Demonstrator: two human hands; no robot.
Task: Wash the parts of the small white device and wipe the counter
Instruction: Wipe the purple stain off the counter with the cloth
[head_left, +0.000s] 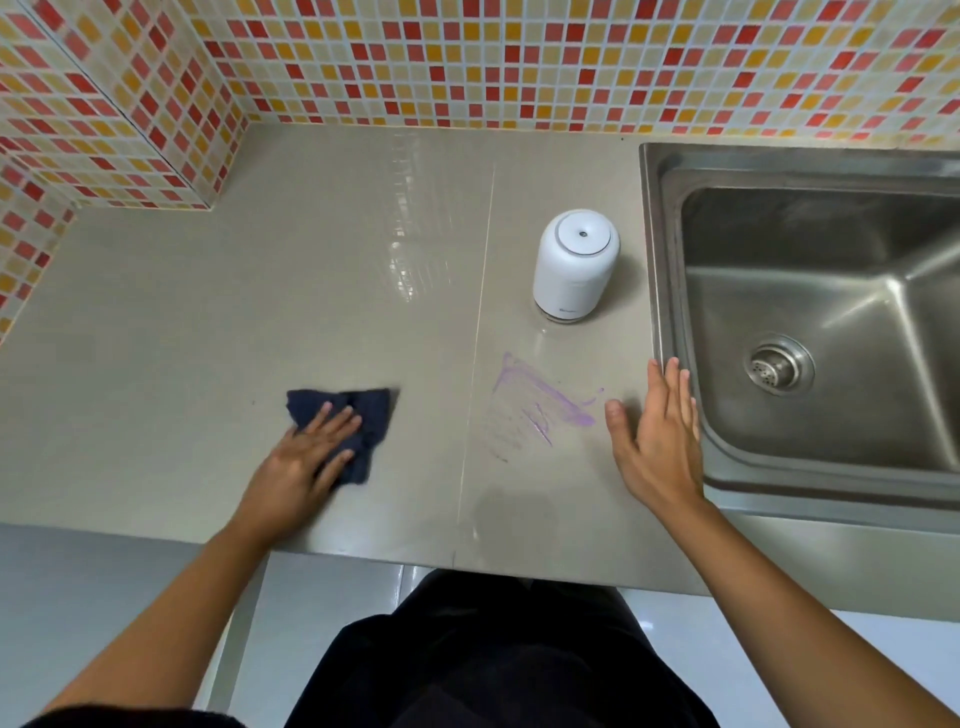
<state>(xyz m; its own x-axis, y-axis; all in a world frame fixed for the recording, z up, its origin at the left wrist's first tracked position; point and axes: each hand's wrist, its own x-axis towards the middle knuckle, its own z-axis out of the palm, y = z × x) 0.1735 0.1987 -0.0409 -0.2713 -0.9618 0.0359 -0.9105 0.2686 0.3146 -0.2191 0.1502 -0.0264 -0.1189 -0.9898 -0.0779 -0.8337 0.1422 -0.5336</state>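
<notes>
Flat left hand (311, 447) presses dark blue cloth (358, 426) onto grey counter (182, 338), near front edge – fingers straight, spread on top of cloth. Right hand (660, 431) open, holds nothing, fingers straight, hovering near front edge just beside steel sink (670, 249). Purple smear (535, 410) on counter between both hands. Small white device (575, 265) stands upright behind smear, close to sink's left rim – whole, top on. Red and orange tiled wall (467, 57) along back edge.
</notes>
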